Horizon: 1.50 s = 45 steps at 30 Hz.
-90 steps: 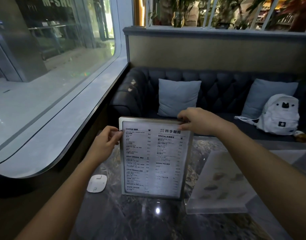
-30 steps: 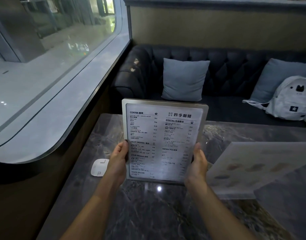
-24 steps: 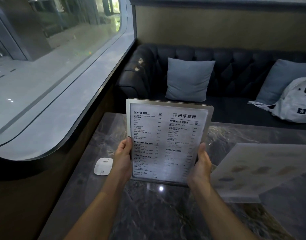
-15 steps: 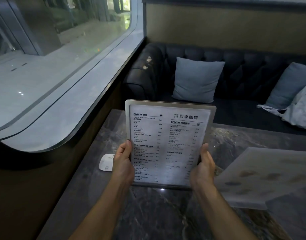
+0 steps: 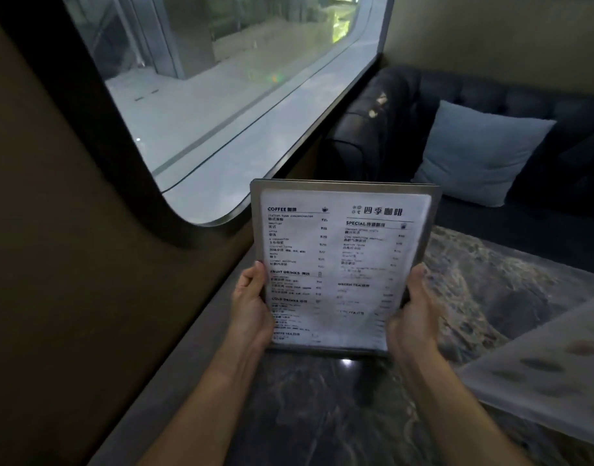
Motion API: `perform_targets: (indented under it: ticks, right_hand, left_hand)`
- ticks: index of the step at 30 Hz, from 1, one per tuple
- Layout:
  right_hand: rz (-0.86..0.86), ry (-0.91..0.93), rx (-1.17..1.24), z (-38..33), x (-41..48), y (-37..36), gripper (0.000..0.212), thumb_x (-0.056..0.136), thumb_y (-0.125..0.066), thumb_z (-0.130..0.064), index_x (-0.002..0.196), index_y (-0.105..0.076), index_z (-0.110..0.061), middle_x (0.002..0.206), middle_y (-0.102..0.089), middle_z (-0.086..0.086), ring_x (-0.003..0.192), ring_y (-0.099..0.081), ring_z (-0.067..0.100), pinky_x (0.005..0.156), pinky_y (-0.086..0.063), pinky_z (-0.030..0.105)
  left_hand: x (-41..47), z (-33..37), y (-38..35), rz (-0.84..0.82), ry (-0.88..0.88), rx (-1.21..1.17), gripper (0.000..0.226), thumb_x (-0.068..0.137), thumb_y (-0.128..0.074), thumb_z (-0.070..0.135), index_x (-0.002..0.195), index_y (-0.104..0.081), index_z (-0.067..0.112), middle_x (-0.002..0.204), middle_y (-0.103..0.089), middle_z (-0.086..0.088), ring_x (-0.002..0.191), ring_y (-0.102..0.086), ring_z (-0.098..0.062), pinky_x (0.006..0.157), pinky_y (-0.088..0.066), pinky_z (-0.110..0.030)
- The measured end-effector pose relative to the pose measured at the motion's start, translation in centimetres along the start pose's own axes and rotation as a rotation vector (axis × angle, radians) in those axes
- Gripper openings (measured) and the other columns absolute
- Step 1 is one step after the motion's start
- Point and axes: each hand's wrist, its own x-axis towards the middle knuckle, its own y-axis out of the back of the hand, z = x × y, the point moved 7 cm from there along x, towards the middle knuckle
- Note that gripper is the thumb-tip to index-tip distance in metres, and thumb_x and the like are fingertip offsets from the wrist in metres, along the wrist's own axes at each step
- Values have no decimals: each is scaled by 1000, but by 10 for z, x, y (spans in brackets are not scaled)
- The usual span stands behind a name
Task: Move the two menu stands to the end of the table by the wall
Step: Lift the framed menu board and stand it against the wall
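Over table [image 5: 322,415] near wall [image 5: 53,264] | menu [image 5: 339,264] upright, long axis vertical | left hand [image 5: 252,311], right hand [image 5: 411,317] clamped on its lower sides | wall lies left of grip

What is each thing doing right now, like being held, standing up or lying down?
Metal-framed menu stand: held upright, bottom edge above the table.
Left hand: gripping the stand's left edge.
Right hand: gripping its right edge.
Clear menu stand: on the table, untouched.
Cushion: propped against the sofa.
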Motion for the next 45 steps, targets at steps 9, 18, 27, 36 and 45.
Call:
perform_targets:
  ticks: [9, 18, 27, 36, 45]
  right_hand:
    - [-177, -97, -50, 22, -45, -62, 46, 76, -55, -53, 94, -67, -12, 82, -76, -1, 81, -71, 21, 60, -59, 33]
    - [-336, -252, -116, 64, -103, -115, 37, 77, -52, -59, 80, -72, -28, 97, -73, 8, 87, -70, 26, 82, -53, 53]
    - [-380, -313, -157, 100, -127, -134, 32, 84, -53, -49, 79, -72, -24, 87, -76, 5, 84, -71, 27, 74, -56, 47]
    - [-408, -325, -209, 113, -129, -135, 39, 84, -50, -52, 84, -72, -19, 87, -76, 7, 84, -71, 27, 72, -55, 44]
    - [-497, -327, -244, 109, -127, -138, 40, 87, -47, -51, 85, -73, -21, 86, -76, 3, 81, -71, 22, 60, -57, 32]
  left_hand:
    - [-59, 53, 61, 131, -109, -92, 18, 74, -60, 31, 69, -50, 16, 86, -66, -5, 82, -63, -18, 93, -45, -49]
    - [-117, 93, 134, 284, -212, -148, 16, 75, -61, 26, 64, -54, 16, 75, -72, -2, 77, -68, -17, 76, -56, -42]
    - [-144, 102, 184, 383, -317, -133, 25, 85, -55, 22, 60, -57, 18, 74, -75, -1, 74, -70, -12, 59, -57, -26]
    - [-151, 95, 199, 442, -315, -122, 28, 88, -52, 20, 61, -58, 20, 74, -75, 0, 75, -71, -13, 57, -57, -26]
    - [-151, 94, 203, 399, -265, -2, 20, 77, -58, 31, 85, -57, 12, 84, -76, -4, 83, -70, -15, 58, -57, -26]
